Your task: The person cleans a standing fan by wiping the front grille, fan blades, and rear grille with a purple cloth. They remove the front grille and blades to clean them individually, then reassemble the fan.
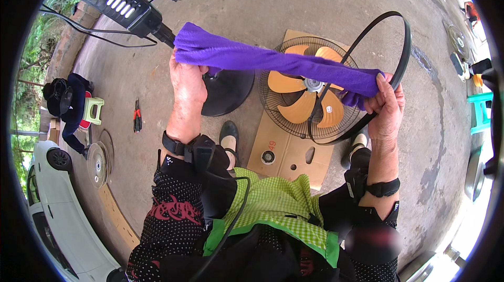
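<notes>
A purple cloth (273, 60) is stretched in the air before the person, its long axis going from left to right, with the left end slightly farther and the right end slanting nearer. The left hand (188, 87) grasps the left end; the right hand (387, 102) grasps the right end, where a black hoop (406, 46) also passes. Below, the orange-bladed fan head (314, 86) lies over flat cardboard (294, 151).

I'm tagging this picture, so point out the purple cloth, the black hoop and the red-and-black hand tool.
Purple cloth (268, 58): head view, middle of its stretched length.
Black hoop (406, 46): head view, right side of its band.
Red-and-black hand tool (137, 117): head view, its middle.
</notes>
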`<state>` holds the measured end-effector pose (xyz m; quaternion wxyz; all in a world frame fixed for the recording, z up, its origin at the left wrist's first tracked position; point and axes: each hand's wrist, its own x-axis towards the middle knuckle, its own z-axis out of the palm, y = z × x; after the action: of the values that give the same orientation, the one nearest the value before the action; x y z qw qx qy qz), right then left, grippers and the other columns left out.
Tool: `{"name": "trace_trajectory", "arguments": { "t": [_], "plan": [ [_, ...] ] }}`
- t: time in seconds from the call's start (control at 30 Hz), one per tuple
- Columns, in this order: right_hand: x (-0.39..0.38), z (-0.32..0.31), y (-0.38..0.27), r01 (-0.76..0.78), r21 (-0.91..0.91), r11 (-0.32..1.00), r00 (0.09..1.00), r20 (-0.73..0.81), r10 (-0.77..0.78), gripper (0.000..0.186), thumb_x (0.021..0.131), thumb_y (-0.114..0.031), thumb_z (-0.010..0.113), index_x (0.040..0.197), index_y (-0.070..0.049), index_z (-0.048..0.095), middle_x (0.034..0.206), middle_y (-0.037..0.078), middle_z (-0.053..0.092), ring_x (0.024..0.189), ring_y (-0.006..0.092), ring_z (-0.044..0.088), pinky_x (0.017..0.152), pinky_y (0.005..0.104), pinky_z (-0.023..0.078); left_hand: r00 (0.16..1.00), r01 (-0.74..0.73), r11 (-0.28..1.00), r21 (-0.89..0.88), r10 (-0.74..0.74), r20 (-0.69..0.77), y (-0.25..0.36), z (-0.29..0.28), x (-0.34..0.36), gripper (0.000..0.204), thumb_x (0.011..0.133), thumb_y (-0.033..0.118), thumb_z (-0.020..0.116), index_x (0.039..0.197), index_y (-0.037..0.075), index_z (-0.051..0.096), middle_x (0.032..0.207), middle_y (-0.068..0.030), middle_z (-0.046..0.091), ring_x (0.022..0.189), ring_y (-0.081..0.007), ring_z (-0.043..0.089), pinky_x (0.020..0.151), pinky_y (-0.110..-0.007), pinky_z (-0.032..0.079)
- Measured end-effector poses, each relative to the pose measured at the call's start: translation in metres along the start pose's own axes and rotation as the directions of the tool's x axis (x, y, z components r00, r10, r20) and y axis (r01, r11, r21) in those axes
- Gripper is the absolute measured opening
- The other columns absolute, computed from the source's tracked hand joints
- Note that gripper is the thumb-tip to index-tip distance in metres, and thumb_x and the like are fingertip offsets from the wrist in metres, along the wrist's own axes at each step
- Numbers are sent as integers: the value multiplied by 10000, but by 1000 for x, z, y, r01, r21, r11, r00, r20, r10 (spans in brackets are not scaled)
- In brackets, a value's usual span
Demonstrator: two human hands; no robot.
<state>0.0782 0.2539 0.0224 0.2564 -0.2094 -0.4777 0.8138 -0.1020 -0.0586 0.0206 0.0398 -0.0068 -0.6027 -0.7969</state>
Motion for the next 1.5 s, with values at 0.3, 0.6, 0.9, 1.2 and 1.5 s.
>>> {"name": "trace_trajectory", "arguments": {
  "t": [0.3, 0.6, 0.9, 1.2, 1.5],
  "plan": [
    [-8, 8, 11, 15, -232, 973, 984, 174, 26, 261, 868, -36, 706, 1115, -74, 633, 668, -85, 526, 494, 0, 408, 443, 162, 296, 915, 54, 898, -436, 130, 381, -11, 40, -33, 347, 980, 82, 528, 1324, 46, 519, 1286, -86, 592, 1137, -195, 585, 947, -369, 508],
    [-27, 38, 45, -59, -254, 965, 845, 503, 184, 372, 796, -54, 810, 1119, -59, 624, 1028, -34, 657, 862, 32, 583, 777, 203, 484, 744, 21, 975, -223, 134, 655, -24, 72, -73, 388, 958, 91, 564, 1333, 14, 503, 1215, -107, 631, 1104, -202, 633, 977, -361, 522],
    [-32, 37, 60, -42, -328, 944, 868, 456, 197, 196, 906, -72, 709, 1084, -39, 632, 905, -30, 660, 823, 34, 598, 724, 191, 504, 707, -126, 992, -11, 97, 700, -22, 70, -77, 416, 905, 90, 661, 1287, -7, 527, 1170, -86, 630, 1064, -149, 627, 936, -314, 521],
    [-33, 35, 50, -232, -153, 961, 853, 442, 277, 114, 967, -190, 652, 1005, -84, 672, 722, -70, 602, 575, 10, 506, 520, 176, 417, 876, -67, 995, 72, 24, 481, -39, 67, -55, 528, 903, 88, 682, 1369, 34, 440, 1223, -88, 587, 1111, -167, 601, 949, -304, 517],
    [-25, 34, 50, -269, 6, 963, 897, 366, 248, 150, 1026, -212, 533, 1070, -98, 620, 628, -64, 473, 434, 40, 315, 444, 217, 287, 766, 328, 888, 323, -450, 459, -47, 70, -69, 319, 925, 191, 689, 1114, 9, 507, 1094, -103, 597, 888, -160, 669, 684, -289, 598]
  ]
}}
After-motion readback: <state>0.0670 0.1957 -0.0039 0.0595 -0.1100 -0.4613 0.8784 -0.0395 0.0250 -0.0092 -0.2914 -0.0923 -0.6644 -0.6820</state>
